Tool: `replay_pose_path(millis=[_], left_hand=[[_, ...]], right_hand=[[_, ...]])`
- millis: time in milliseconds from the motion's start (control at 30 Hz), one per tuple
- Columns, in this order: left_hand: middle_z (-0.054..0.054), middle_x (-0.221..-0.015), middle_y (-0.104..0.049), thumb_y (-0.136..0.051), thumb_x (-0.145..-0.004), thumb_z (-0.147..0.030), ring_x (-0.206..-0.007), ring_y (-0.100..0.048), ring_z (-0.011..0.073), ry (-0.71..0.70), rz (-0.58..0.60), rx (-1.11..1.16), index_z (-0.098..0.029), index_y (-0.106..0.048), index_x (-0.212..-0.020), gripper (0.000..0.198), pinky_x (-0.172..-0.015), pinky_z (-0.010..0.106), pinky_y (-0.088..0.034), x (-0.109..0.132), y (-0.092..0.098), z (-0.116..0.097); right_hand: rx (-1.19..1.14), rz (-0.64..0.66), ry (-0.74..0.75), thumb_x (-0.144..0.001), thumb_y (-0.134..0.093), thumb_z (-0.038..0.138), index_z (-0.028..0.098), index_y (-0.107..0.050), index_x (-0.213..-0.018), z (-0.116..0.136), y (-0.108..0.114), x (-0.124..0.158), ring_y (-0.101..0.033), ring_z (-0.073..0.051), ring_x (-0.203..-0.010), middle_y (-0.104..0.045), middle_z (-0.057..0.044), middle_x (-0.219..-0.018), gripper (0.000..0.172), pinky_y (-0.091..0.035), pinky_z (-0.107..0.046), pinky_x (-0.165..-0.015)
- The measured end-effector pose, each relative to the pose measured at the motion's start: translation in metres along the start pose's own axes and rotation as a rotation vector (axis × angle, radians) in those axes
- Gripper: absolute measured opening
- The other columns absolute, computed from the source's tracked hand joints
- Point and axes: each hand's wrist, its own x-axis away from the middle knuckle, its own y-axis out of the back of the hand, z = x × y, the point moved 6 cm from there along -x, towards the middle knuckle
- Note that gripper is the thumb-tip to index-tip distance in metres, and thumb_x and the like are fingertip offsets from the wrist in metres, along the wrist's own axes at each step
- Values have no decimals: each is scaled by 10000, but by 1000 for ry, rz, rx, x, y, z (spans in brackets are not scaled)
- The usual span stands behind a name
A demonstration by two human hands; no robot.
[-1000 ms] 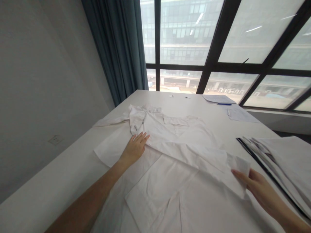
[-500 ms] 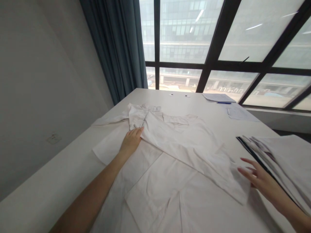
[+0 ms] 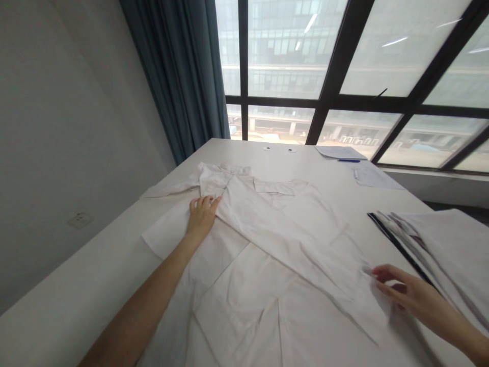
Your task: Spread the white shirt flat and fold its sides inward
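Hands on a shirt (image 3: 237, 300) on the surface (image 3: 72, 300).
The left hand (image 3: 201, 216) presses, fingers half-curled; the right hand (image 3: 410, 295) hovers, fingers loose, empty. Dragging could rumple the sleeve (image 3: 324, 262).

A shirt (image 3: 275, 239) is lying on the bench (image 3: 95, 285); a pile of clothes (image 3: 439, 244) is sitting to its right, while papers (image 3: 340, 152) and a pen (image 3: 348, 160) are lying behind it.

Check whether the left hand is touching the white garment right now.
Touching. The head view shows the left hand lying on the white garment near its collar end, fingers on the cloth.
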Motion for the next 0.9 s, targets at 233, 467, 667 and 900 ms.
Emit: replay_pose_path(millis=[233, 467, 667, 900], left_hand=[[116, -1431, -517, -369, -910, -66, -1336, -451, 250, -316, 120, 68, -221, -520, -1389, 525, -1108, 439, -312, 6, -2, -36], [90, -1468, -482, -345, -911, -50, -1351, -450, 251, -374, 232, 80, -234, -482, -1417, 556, -1101, 459, -327, 11, -5, -52], [73, -1482, -466, -316, -871, -2, -1371, -428, 222, -333, 259, 112, -258, -466, -1421, 625, -1114, 490, -289, 15, -6, -49], [84, -1484, -458, -347, -835, -58, -1387, -404, 197, -320, 382, 250, -233, -496, -1400, 610, -1141, 498, -251, 10, -2, -42]], right_hand=[[356, 16, 535, -875, -573, 439, 256, -654, -1005, 74, -48, 30, -627, -257, -986, -662, -98, -1074, 238, -503, -404, -874], [648, 60, 690, -923, -457, 226, 221, -598, -848, 100, -85, 40, -620, -219, -759, -641, -58, -813, 160, -477, -352, -702], [634, 202, 702, -869, -523, 168, 234, -533, -761, 115, -82, 54, -594, -181, -667, -616, -4, -720, 127, -436, -343, -705], [515, 295, 587, -972, -474, 384, 236, -587, -742, 111, -78, 44, -619, -190, -684, -637, -10, -718, 296, -459, -365, -733]])
